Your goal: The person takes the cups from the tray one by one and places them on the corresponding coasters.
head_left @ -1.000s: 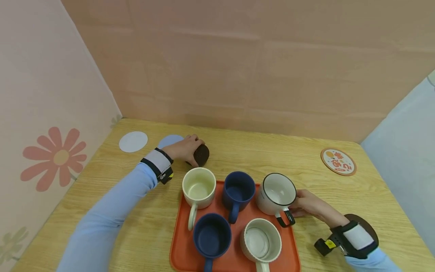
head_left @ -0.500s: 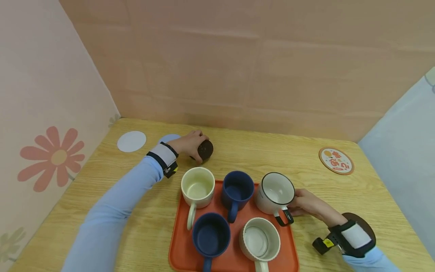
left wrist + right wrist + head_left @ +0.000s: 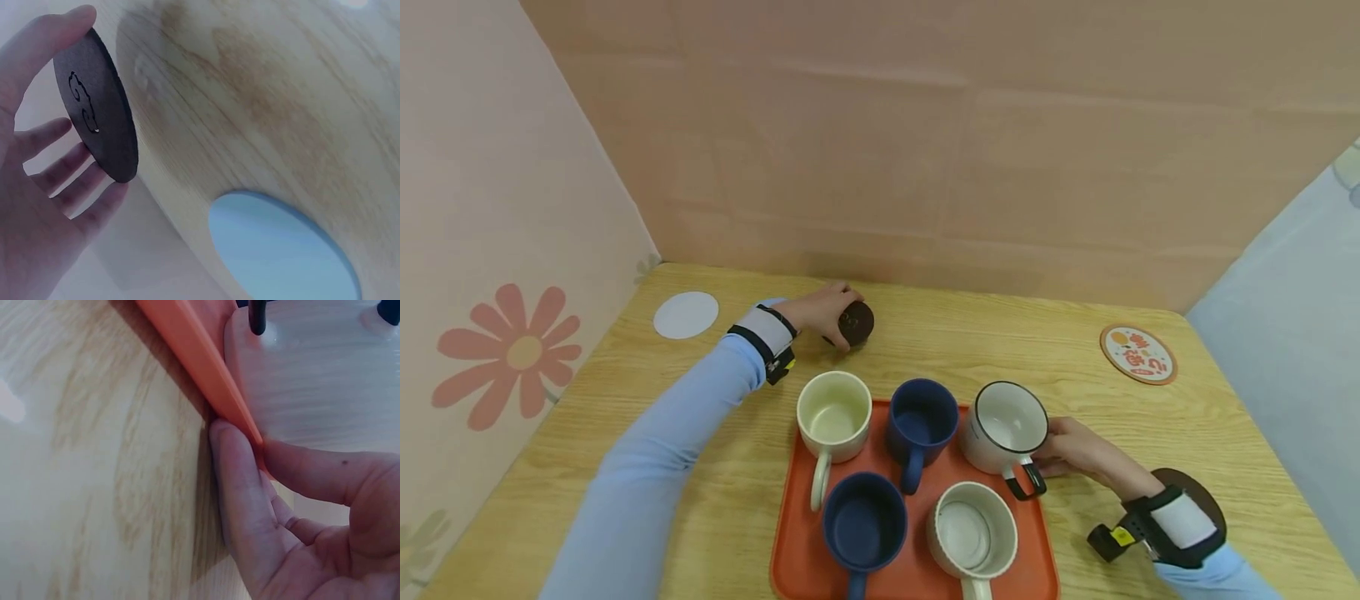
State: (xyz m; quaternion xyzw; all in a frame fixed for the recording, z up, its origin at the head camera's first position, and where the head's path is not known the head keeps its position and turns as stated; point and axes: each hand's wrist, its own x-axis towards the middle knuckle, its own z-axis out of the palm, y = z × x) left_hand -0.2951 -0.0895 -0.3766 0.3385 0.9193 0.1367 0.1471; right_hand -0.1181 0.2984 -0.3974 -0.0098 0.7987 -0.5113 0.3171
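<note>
At the back of the table, my left hand holds a round dark brown coaster by its edge. The left wrist view shows this coaster tilted up, thumb on top and fingertips along the lower rim, with a curly cut-out in its face. A light blue coaster lies beside it, mostly hidden by my arm in the head view. My right hand pinches the rim of the orange tray between thumb and finger. Right by that hand stands a white enamel mug with a black rim and handle.
On the tray also stand a cream mug, two navy mugs and a speckled white mug. A white coaster lies back left, a printed coaster right. My right wrist partly covers another dark coaster.
My left hand has moved a little to the right and farther back with the dark coaster. The right hand keeps its grip on the tray rim; the mugs stay in place.
</note>
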